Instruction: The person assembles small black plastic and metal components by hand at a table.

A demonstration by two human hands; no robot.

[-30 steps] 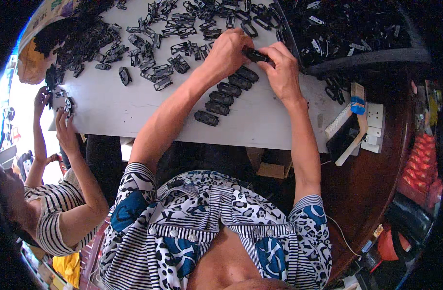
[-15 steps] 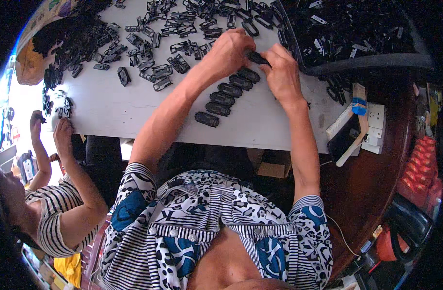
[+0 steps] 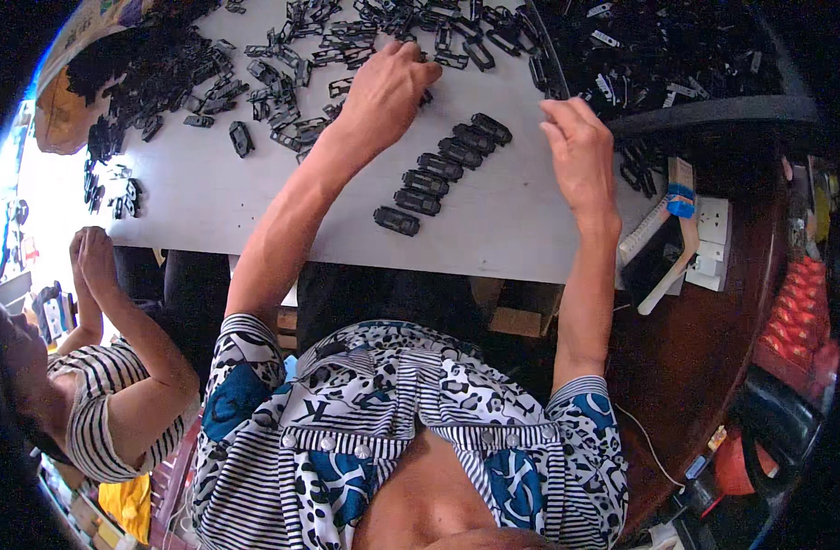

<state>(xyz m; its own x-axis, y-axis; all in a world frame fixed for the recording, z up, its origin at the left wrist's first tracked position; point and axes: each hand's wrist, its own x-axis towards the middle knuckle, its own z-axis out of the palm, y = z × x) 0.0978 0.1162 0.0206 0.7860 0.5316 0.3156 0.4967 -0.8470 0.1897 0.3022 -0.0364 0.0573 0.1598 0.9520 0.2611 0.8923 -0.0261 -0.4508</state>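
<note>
Over the near edge of a heap of black plastic frames [image 3: 347, 50], my left hand [image 3: 383, 96] has its fingers bent downward. Their tips are hidden, and a dark piece shows just beside the index finger. My right hand [image 3: 582, 156] is raised at the right of the table, fingers loosely curled and thumb apart, with nothing visible between them. Between and below the hands, a slanting row of black plastic assemblies [image 3: 439, 166] lies on the white table [image 3: 301, 225]. The farthest assembly [image 3: 491, 128] is at the row's upper right end.
A large black bin [image 3: 713, 112] of dark parts fills the far right. A phone [image 3: 654, 257], a notebook and a white power strip [image 3: 712, 240] lie at the right edge. At left, a co-worker's hands [image 3: 94, 257] are together by the table edge, near small black parts [image 3: 127, 197].
My hands have parted: the left moved to the heap, the right moved right. The black assembly they held now lies at the row's far end. The co-worker's hands came together nearer their body.
</note>
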